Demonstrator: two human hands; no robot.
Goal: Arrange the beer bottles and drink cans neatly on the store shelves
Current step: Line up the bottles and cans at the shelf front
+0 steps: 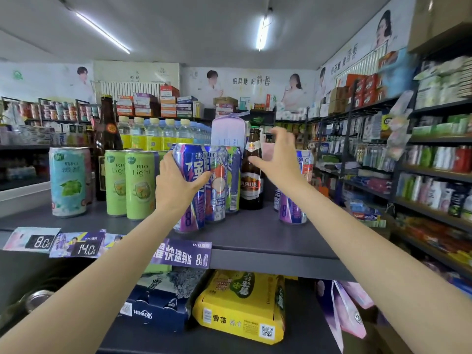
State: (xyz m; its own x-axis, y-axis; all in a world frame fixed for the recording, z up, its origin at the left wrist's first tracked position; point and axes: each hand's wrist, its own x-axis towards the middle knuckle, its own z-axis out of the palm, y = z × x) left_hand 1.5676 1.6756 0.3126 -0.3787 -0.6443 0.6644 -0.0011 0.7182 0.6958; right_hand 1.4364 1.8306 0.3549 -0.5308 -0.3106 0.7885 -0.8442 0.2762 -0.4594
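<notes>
On the grey top shelf (pixel 255 236) my left hand (pixel 176 185) grips a tall blue-and-purple RIO can (pixel 190 175) standing at the front. Two more RIO cans (pixel 217 190) stand right behind it. A small brown beer bottle (pixel 251 180) with a green cap stands to their right. My right hand (pixel 278 157) hovers beside that bottle with fingers spread, holding nothing. Another purple can (pixel 291 213) stands partly hidden behind my right forearm. To the left are two green RIO Light cans (pixel 130 185), a pale teal can (pixel 67 180) and a large dark bottle (pixel 107 139).
Price tags (pixel 76 244) hang along the shelf's front edge. Below it lie a yellow beer carton (pixel 242 305) and a dark blue pack (pixel 155 310). A lilac box (pixel 228 134) stands behind the cans. Stocked shelves (pixel 434 175) line the aisle on the right.
</notes>
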